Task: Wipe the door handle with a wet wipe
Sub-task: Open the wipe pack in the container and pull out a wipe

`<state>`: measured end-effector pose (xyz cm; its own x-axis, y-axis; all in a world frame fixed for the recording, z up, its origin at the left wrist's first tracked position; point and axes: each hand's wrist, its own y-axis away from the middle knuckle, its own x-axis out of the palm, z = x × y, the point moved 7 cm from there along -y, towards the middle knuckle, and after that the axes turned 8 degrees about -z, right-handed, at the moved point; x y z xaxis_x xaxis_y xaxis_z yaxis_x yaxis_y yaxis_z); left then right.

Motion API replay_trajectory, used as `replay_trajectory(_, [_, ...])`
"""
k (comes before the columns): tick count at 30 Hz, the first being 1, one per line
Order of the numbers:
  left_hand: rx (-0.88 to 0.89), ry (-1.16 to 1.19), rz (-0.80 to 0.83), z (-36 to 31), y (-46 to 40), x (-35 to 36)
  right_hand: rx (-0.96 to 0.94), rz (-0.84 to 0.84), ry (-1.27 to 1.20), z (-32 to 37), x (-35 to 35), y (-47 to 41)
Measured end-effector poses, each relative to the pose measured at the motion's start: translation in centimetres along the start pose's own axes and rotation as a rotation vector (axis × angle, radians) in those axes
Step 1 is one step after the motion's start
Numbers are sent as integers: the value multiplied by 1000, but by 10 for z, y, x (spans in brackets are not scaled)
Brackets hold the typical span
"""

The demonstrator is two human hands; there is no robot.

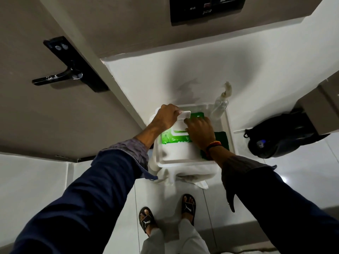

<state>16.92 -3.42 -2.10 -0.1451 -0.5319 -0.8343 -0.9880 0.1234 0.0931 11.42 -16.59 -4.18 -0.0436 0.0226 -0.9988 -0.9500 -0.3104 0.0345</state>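
Observation:
A green and white wet wipe pack (171,138) lies in a white plastic tray (183,161) below me. My left hand (166,117) grips the pack's white flip lid (185,114) and holds it raised. My right hand (200,130) rests on the pack beside the opening, fingers pressed down; whether it pinches a wipe is hidden. The black lever door handle (56,78) sits on its black plate on the brown door at the upper left, well away from both hands.
A clear pump bottle (221,105) stands at the tray's far right corner, and a dark green cloth (222,139) lies in the tray. A white cloth hangs under the tray. A black backpack (280,136) sits on the tiled floor at right. My sandalled feet are below.

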Motion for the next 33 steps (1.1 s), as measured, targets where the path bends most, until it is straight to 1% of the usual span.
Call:
replay_trajectory(2, [-11, 17, -8, 0, 1, -1, 25, 2, -12, 3, 4, -4])
replay_trajectory(4, [-15, 37, -21, -2, 3, -1, 86, -8, -78, 3, 9, -7])
replay_trajectory(6, [-19, 36, -25, -3, 3, -1, 183, -58, -230, -2, 11, -8])
replay_trajectory(9, [-17, 46, -10, 0, 5, -3, 295, -129, -548, -9, 11, -4])
replay_trajectory(10, [-15, 47, 0, -1, 7, -3, 285, -135, -621, -11, 9, -2])
replay_trajectory(12, [-11, 50, 13, -1, 7, -4, 195, -149, -698, -14, 2, 2])
replay_trajectory(14, [40, 27, 31, -16, 22, -11, 100, -190, -691, -14, -25, 24])
replay_trajectory(16, [69, -1, 66, -16, 28, -7, 30, -230, -678, -14, -33, 28])
replay_trajectory(19, [93, -121, 71, -7, 40, 0, -55, -159, -635, -2, -33, 32])
replay_trajectory(21, [164, -266, 28, -12, 46, 2, -110, -159, -550, 2, -37, 36])
replay_trajectory(22, [201, -338, 21, -16, 49, 4, -121, -176, -509, 4, -38, 38])
replay_trajectory(25, [219, -425, 74, -13, 59, 16, -98, -199, -480, 7, -39, 44])
replay_trajectory(27, [235, -483, 105, -10, 66, 22, -98, -96, -446, 10, -32, 43])
replay_trajectory(29, [261, -552, 125, -9, 72, 27, -127, 40, -347, 13, -18, 41])
replay_trajectory(30, [275, -587, 136, -9, 75, 29, -122, 78, -317, 13, -13, 39])
replay_trajectory(33, [320, -669, 142, -13, 79, 31, -72, 120, -272, 11, -2, 35])
